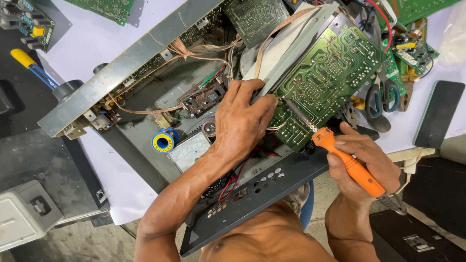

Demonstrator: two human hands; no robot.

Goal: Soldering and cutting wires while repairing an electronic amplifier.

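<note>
Taking the opened metal chassis [145, 63] as landmark: well off to its right, past the scissors, a dark phone [439, 114] lies face up on the bench, a slim rectangle with a black, unlit screen and a pale green edge. Inside the chassis, near its middle, a solder spool [163, 141] carries a round yellow label ringed in blue. Below and right of the chassis, on a black surface, sits a small white rectangular label [417, 242] with dark print.

Scissors [380, 99] and a dark phone [439, 114] lie right; a yellow-handled screwdriver [30, 63] lies left.
</note>
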